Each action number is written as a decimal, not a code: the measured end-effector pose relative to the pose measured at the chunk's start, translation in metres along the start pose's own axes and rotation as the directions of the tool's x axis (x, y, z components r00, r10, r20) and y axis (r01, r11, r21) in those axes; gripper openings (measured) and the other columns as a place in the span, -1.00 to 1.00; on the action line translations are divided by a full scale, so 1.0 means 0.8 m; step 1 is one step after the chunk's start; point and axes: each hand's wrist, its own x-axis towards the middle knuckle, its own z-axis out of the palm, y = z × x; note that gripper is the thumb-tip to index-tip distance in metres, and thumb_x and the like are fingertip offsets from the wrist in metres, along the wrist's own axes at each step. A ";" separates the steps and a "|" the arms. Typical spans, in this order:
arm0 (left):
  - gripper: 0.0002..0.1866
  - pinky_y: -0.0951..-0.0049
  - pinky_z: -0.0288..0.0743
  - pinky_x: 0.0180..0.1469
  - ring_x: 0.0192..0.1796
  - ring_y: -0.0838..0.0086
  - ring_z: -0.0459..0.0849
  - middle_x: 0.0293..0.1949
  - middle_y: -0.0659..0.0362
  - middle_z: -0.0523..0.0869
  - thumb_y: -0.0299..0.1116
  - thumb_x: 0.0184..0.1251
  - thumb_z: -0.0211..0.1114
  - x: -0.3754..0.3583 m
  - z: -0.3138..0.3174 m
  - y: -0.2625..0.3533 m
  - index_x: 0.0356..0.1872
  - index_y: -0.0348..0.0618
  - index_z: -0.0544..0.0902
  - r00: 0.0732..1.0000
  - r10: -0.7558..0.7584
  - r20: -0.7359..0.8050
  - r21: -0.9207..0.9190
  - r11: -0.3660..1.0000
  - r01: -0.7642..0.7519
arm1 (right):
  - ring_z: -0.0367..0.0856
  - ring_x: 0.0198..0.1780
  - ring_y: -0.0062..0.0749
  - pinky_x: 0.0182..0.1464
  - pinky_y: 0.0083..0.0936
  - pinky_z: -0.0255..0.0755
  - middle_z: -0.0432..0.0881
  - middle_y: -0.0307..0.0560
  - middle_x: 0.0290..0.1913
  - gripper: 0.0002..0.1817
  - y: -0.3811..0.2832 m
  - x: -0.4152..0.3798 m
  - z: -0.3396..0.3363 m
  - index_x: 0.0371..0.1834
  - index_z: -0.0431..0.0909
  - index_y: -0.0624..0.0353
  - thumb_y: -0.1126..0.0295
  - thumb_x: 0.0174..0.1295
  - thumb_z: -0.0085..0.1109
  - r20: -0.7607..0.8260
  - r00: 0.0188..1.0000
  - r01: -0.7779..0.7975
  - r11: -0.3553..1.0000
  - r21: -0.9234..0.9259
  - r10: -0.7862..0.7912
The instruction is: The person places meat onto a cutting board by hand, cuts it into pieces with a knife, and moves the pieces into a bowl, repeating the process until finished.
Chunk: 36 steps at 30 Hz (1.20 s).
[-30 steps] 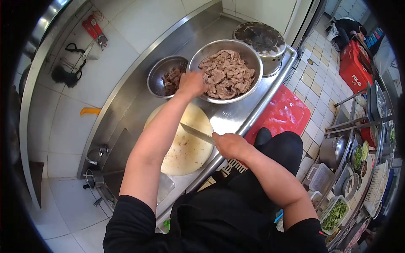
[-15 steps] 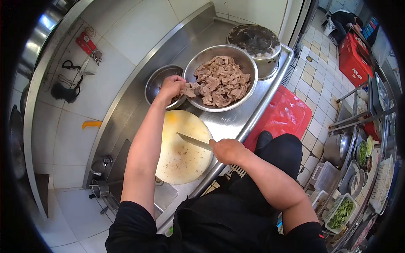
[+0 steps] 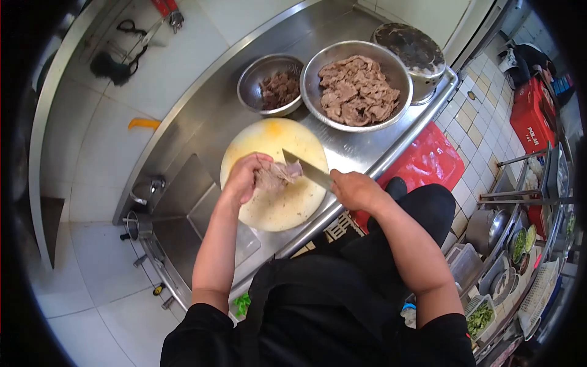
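Observation:
My left hand (image 3: 246,177) grips a piece of meat (image 3: 275,177) over the round cutting board (image 3: 251,137). The meat is pale brown and its lower edge is a little blurred. In my right hand (image 3: 356,191) is a knife (image 3: 309,170), its broad blade pointing left across the board, with the tip close to the meat. Behind the board stands a large steel bowl (image 3: 310,92) heaped with cooked-looking meat slices (image 3: 359,90). Left of it, a smaller steel bowl (image 3: 247,92) holds darker chopped meat pieces (image 3: 280,90).
A sink (image 3: 202,177) with a tap (image 3: 148,189) lies left of the board. An upturned blackened pot (image 3: 413,52) stands at the counter's far end. Below, a red lid-like panel (image 3: 431,160) lies on the floor. Shelves with food containers (image 3: 483,318) line the right.
My left hand has moved from the large bowl's edge down to the board, bringing meat with it. The knife remains in my right hand over the board. The view has shifted.

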 end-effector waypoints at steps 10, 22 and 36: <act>-0.65 0.37 0.64 0.04 0.04 0.38 0.75 -0.02 0.06 0.77 -0.43 0.38 0.29 -0.031 -0.051 -0.161 0.15 -0.24 0.74 0.977 0.188 -0.105 0.671 0.738 -0.070 | 0.71 -0.02 0.34 0.07 0.17 0.53 0.74 0.38 -0.16 -0.71 -0.001 -0.001 0.015 0.12 0.45 0.26 0.26 0.57 -0.01 -0.105 0.992 0.065 0.998 -0.025 -0.067; -0.68 0.34 0.65 -0.06 -0.20 0.29 0.84 -0.27 0.03 0.87 -0.21 0.47 0.39 -0.010 -0.025 -0.147 0.10 -0.17 0.80 0.978 0.142 0.151 0.597 0.776 -0.205 | 0.71 -0.04 0.38 0.06 0.20 0.52 0.73 0.41 -0.18 -0.71 -0.004 -0.001 0.025 0.10 0.44 0.27 0.25 0.57 0.01 -0.133 0.990 0.050 0.998 -0.033 -0.054; -0.65 0.14 0.62 0.19 0.10 -0.01 0.72 0.10 -0.06 0.71 -0.43 0.32 0.44 -0.064 0.024 -0.189 0.10 -0.29 0.74 0.732 0.675 0.093 0.815 0.371 -0.445 | 0.73 -0.19 0.39 -0.09 0.22 0.56 0.73 0.37 -0.29 -0.77 -0.074 -0.047 0.082 0.00 0.39 0.28 0.29 0.57 -0.02 -0.167 0.980 0.102 0.994 -0.037 -0.107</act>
